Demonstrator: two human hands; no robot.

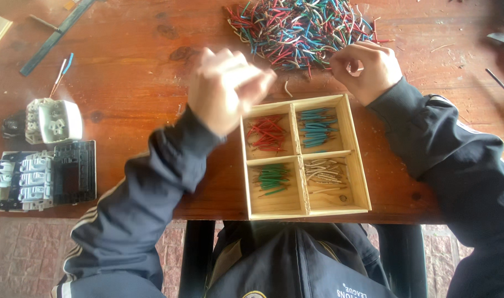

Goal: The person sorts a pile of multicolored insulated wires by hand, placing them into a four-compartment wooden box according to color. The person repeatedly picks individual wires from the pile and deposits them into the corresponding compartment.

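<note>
Four compartments of the square wooden divided tray (348, 144) each hold a thin layer of wire pieces sorted by colour; beyond the tray, a large mixed heap of short coloured wire pieces (299, 30) remains. Right hand (368, 69) pinches at the heap's near edge; left hand (227, 88) (blurred) hovers beside the tray, its grip unclear.

Soft even daylight, sharp focus, though the left hand (224, 88) (motion-smeared) blurs.

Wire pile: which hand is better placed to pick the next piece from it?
Probably the right hand: its fingertips rest at the edge of the mixed wire pile, while the blurred left hand is raised beside the wooden tray.
</note>
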